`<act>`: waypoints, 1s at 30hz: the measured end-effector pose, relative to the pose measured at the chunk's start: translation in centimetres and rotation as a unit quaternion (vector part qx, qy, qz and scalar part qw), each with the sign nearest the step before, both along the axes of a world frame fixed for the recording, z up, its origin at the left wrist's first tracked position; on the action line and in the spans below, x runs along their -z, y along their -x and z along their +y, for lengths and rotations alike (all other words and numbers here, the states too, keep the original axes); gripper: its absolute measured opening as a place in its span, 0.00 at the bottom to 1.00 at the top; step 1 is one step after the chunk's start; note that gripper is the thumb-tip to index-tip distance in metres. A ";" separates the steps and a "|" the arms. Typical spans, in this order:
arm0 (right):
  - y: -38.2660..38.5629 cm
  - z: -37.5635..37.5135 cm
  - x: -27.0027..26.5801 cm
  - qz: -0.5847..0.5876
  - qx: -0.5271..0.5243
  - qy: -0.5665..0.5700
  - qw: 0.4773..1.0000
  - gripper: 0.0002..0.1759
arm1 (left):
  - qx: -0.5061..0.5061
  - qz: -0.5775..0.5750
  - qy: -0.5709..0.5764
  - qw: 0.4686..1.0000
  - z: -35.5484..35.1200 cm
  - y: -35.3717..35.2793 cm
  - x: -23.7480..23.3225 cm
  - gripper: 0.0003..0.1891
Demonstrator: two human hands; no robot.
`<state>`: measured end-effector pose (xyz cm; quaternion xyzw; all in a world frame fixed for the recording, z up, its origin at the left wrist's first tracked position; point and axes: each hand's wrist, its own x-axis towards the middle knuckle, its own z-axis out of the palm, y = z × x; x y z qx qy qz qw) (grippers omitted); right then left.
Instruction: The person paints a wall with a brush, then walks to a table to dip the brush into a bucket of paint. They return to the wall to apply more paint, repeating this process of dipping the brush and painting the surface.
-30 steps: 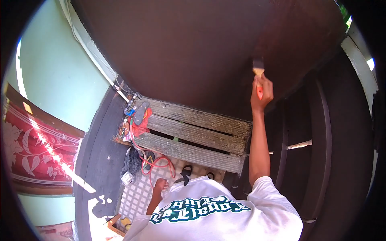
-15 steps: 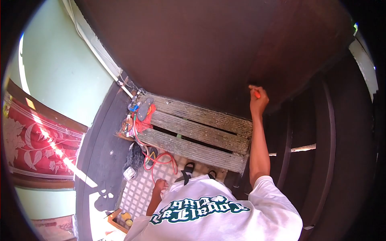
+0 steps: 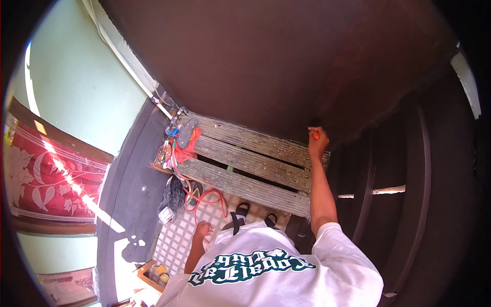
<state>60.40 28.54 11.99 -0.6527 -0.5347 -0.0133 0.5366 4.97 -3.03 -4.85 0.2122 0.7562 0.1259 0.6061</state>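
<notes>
My right hand (image 3: 319, 140) is stretched forward and closed around a small tool with an orange handle (image 3: 316, 135); its working end is hidden against the dark. It meets the lower part of a dark brown wall panel (image 3: 255, 66), just above the far right end of a slatted wooden bench (image 3: 245, 174). Down by my left side, my left hand (image 3: 204, 229) is closed with its fingers curled, and I cannot tell what is inside it. A red hose (image 3: 225, 207) loops on the floor just beyond that hand.
Sandals (image 3: 189, 134), a red cloth (image 3: 191, 146) and small items crowd the bench's left end. A black bag (image 3: 174, 194) lies on the tiled floor (image 3: 174, 245). Dark slatted boards (image 3: 394, 215) rise on the right, and a wooden tray (image 3: 146, 273) stands at lower left.
My right hand has moved down the panel and slightly left, toward the bench, still gripping the orange-handled tool. My left hand stays by my side; the view has shifted slightly.
</notes>
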 end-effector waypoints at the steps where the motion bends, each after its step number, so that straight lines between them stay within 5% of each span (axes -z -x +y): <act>1: -0.4 0.4 0.2 0.002 0.018 0.046 0.999 0.04 | 0.003 0.000 0.003 1.000 -0.1 0.2 0.2 0.08; 3: -1.6 1.8 0.2 0.011 0.025 0.064 0.998 0.04 | 0.010 0.001 0.022 1.000 -0.6 0.4 0.6 0.09; 14: 1.5 -1.0 -20.9 -0.034 0.066 -0.229 0.970 0.05 | 0.054 -0.016 0.047 0.997 -0.7 0.1 2.2 0.08; 20: 1.5 -1.0 -11.4 0.052 0.056 -0.197 0.978 0.06 | 0.047 -0.017 -0.002 0.999 2.1 -0.4 0.7 0.08; 23: 1.6 -1.7 -4.8 0.134 0.096 -0.046 0.985 0.05 | 0.046 -0.018 -0.014 0.999 2.1 0.0 1.0 0.09; 26: 1.7 -0.6 -5.1 0.182 0.058 -0.050 0.980 0.02 | 0.041 -0.023 0.008 0.999 1.5 0.4 1.2 0.10; 30: 1.5 1.6 -17.6 0.187 0.028 -0.124 0.974 0.03 | 0.074 -0.012 0.036 0.997 0.0 0.6 2.1 0.12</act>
